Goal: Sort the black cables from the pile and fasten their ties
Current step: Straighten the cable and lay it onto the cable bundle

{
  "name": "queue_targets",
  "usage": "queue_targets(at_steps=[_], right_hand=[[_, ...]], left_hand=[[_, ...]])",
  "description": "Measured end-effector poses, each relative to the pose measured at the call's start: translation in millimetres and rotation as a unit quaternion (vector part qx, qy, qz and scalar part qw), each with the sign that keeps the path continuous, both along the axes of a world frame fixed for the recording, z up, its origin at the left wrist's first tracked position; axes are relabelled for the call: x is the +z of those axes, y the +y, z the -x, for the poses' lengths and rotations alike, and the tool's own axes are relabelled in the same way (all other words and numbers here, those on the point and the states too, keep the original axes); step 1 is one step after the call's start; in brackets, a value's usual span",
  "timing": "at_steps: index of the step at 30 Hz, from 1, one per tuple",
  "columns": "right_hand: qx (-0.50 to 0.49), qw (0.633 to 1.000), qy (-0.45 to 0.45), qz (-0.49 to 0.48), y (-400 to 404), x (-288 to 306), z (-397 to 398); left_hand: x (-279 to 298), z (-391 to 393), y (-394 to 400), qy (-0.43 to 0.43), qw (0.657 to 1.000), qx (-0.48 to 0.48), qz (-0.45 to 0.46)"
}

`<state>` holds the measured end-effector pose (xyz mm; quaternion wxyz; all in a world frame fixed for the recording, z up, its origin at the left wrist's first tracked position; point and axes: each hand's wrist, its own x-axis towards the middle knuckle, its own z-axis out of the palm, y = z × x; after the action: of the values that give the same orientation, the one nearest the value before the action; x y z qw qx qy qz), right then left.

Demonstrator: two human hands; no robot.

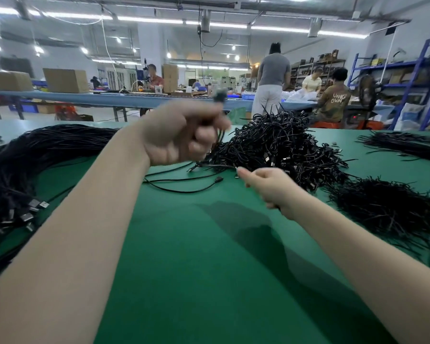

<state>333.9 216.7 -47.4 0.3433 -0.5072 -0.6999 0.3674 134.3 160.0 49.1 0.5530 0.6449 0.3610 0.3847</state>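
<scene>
A tangled pile of black cables (278,145) lies at the middle back of the green table (209,256). My left hand (181,135), blurred and raised above the table, grips a black cable whose plug end sticks up above the fist and whose strands hang down toward the pile. My right hand (268,187) hovers lower, just in front of the pile, fingers curled and pinching a thin black cable or tie near its tip. Loose cables (184,182) trail on the table between my hands.
A long bundle of straight black cables (23,170) with metal plugs lies at the left. A heap of black ties (387,209) sits at the right, another bundle (407,145) at far right. Several people work at tables behind.
</scene>
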Motion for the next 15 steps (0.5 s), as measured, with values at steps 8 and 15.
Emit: queue_targets(at_steps=[8,15], right_hand=[[0.121,0.980,0.106,-0.114,-28,42,27],[0.182,0.976,0.121,-0.016,-20,14,22]], left_hand=[[-28,-29,24,-0.104,0.978,0.171,0.065],[-22,-30,18,-0.237,0.963,0.121,0.051]])
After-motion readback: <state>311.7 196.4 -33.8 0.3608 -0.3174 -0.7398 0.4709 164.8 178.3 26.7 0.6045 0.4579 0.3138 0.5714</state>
